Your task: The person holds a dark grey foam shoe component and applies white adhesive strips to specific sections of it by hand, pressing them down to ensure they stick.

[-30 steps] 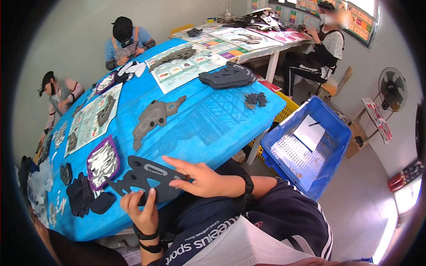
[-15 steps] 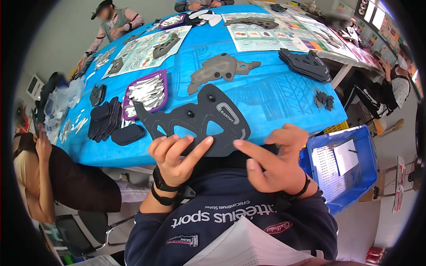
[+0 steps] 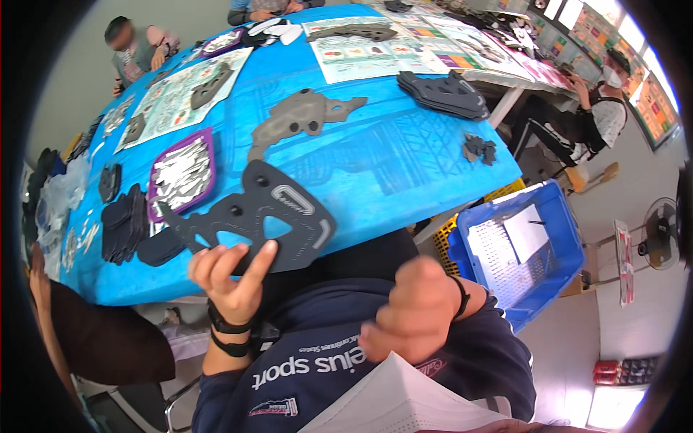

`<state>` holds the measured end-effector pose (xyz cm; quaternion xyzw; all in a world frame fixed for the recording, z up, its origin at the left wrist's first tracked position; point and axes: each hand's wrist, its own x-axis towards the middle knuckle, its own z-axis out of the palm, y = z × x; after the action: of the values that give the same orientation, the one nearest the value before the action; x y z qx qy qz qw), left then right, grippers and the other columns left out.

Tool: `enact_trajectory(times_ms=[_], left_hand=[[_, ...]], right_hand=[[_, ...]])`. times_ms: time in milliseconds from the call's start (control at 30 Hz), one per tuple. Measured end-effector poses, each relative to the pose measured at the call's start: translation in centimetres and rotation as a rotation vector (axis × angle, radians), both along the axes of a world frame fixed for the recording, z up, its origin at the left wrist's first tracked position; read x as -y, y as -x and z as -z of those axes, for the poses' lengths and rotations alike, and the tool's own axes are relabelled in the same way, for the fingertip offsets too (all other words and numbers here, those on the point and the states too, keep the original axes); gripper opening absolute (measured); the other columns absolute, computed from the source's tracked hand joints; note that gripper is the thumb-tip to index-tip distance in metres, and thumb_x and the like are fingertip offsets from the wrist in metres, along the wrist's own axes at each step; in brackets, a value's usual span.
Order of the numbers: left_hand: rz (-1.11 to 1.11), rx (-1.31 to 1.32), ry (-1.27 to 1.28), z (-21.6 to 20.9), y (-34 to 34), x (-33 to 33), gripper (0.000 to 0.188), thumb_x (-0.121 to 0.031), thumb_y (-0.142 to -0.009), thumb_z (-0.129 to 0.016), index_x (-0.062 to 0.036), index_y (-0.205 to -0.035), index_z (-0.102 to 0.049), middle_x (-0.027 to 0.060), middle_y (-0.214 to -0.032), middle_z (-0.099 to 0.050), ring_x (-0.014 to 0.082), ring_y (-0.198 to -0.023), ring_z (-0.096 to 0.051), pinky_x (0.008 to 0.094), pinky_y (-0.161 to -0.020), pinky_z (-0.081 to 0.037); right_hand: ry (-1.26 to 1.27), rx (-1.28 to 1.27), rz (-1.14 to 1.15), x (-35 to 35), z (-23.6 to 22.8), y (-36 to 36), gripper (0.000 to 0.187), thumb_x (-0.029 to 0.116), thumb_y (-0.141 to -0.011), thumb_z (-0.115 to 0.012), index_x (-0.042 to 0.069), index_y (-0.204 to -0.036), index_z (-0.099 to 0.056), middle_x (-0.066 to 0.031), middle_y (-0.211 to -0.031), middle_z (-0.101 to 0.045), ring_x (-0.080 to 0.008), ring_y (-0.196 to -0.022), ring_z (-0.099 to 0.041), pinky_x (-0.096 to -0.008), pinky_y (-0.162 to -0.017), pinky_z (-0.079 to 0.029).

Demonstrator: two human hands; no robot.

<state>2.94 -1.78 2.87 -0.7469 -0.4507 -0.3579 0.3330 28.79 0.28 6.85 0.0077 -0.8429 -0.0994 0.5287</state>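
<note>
My left hand (image 3: 229, 285) holds a dark grey, flat shoe upper piece (image 3: 297, 234) by its lower edge. The piece has cut-out triangular windows, stitched lines, two round dark spots and a pale raised motif. It is tilted up in front of me, over the table's near edge. Away from the piece, before my chest, my right hand (image 3: 415, 310) is curled into a loose fist, slightly blurred; nothing shows in it. Farther on the table lies a brownish-grey upper piece (image 3: 302, 115).
A purple basket (image 3: 211, 162) of white strips and dark stacked pads (image 3: 123, 227) stand at left on the blue-covered table (image 3: 361, 166). Stacked uppers (image 3: 444, 94) and dark scraps (image 3: 478, 149) lie at right. A blue crate (image 3: 570, 249) stands beside me. Other people sit around.
My right hand has left the piece's right edge, drawn back towards my chest and curled its fingers in. My left hand keeps its hold. The whole view has turned to the right.
</note>
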Motion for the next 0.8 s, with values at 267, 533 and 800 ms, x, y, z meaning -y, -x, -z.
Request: enact_trajectory(times_ms=[267,533,800], left_hand=[[-0.059,0.055,0.010,1.6,1.3,0.1,0.031,-0.008,-0.070,-0.068,-0.0275,-0.093,-0.073,-0.0017,-0.099,-0.052,0.0203,-0.096,-0.046,0.0391,-0.088,-0.036],[0.003,0.017,-0.025,1.0,0.4,-0.1,0.027,-0.007,-0.073,-0.068,-0.0238,-0.094,-0.072,0.0006,-0.100,-0.053,0.0231,-0.097,-0.048,0.0411,-0.087,-0.036],[-0.013,-0.042,0.046,1.2,-0.8,0.8,0.034,-0.001,-0.073,-0.064,-0.0221,-0.099,-0.072,0.0017,-0.103,-0.052,0.0244,-0.097,-0.047,0.0424,-0.089,-0.035]], right_hand=[[0.297,-0.304,-0.305,-0.1,-2.1,-3.0,0.012,0.013,-0.066,-0.063,0.010,-0.078,-0.060,0.0001,-0.057,-0.047,-0.0139,-0.046,-0.039,-0.0288,-0.048,-0.028],[0.467,-0.077,-0.960,-1.8,-1.8,-6.0,0.040,0.034,-0.093,-0.042,0.008,-0.123,-0.039,-0.0023,-0.065,-0.043,-0.0142,-0.052,-0.040,-0.0277,-0.053,-0.034],[0.533,0.060,0.513,-3.2,-4.7,-2.5,0.067,0.025,-0.088,-0.053,0.007,-0.141,-0.016,-0.0187,-0.126,-0.024,-0.0305,-0.115,-0.024,-0.0406,-0.094,-0.024]])
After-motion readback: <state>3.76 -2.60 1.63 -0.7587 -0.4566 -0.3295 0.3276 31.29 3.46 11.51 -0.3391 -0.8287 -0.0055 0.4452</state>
